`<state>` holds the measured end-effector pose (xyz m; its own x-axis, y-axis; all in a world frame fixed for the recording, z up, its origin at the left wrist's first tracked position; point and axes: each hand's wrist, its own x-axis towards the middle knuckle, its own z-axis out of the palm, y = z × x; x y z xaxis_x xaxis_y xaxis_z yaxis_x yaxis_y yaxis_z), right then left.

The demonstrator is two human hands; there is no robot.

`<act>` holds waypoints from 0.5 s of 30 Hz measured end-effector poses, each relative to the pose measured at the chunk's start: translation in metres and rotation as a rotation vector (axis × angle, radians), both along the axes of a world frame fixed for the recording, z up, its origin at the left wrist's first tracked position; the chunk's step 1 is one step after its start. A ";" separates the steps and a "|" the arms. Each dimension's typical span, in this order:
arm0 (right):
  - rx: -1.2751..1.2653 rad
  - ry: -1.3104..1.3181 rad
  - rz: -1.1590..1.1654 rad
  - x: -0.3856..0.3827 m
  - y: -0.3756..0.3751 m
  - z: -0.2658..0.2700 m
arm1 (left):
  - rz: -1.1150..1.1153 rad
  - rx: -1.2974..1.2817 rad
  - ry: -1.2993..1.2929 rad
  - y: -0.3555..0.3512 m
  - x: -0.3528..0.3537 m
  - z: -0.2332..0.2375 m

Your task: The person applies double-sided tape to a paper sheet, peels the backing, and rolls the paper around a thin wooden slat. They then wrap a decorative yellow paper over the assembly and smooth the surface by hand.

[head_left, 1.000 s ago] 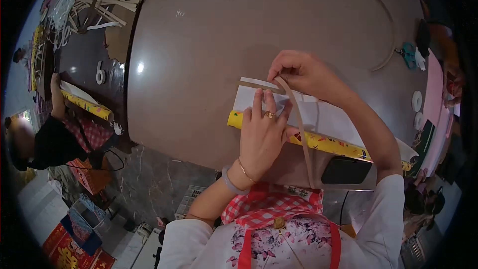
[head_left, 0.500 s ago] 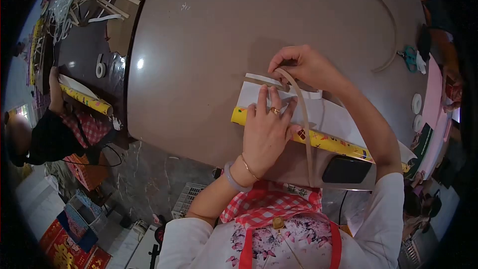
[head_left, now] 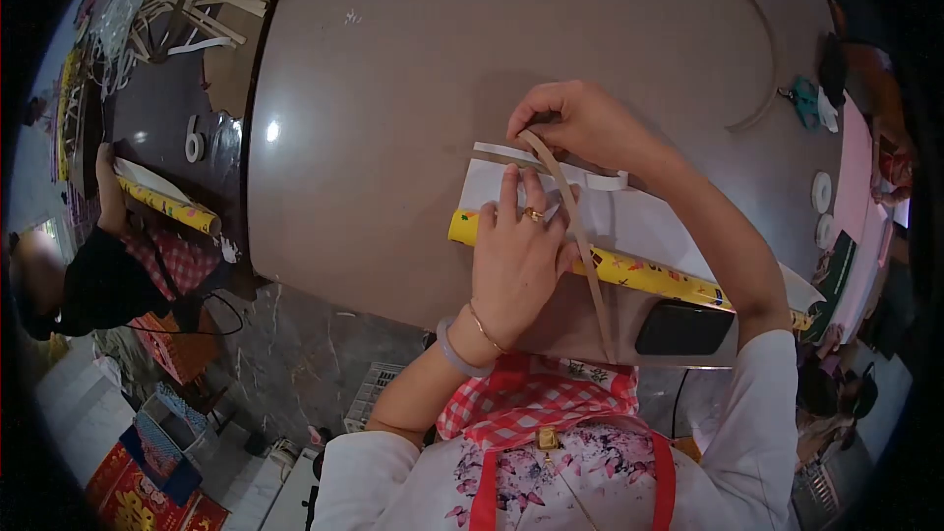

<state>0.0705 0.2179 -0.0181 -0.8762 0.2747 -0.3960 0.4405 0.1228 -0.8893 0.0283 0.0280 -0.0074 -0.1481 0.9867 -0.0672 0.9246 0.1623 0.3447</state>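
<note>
The left hand (head_left: 518,256) lay outspread on the yellow-patterned paper (head_left: 654,228), while just beyond it the right hand (head_left: 582,126), curled inward, pinched a brown strip (head_left: 589,264).

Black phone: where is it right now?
In the head view, the black phone lies right of centre near the table's edge, just below the yellow patterned roll.

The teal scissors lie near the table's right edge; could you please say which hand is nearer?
Right. The right hand is left of the scissors, holding a brown strip; the left hand is farther left and lower in view, over the white paper.
</note>
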 end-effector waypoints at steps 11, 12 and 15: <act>0.035 0.014 -0.006 -0.011 -0.008 0.007 | 0.014 0.015 0.016 0.001 0.001 -0.001; 0.039 0.005 0.000 -0.013 -0.008 0.009 | 0.011 0.016 0.016 0.001 0.001 -0.001; 0.055 -0.009 0.012 -0.018 -0.008 0.014 | 0.019 0.017 0.003 0.000 0.001 -0.002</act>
<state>0.0529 0.2097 -0.0038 -0.8760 0.2858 -0.3884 0.4465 0.1767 -0.8772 0.0293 0.0283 -0.0093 -0.1665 0.9848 -0.0502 0.9224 0.1736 0.3451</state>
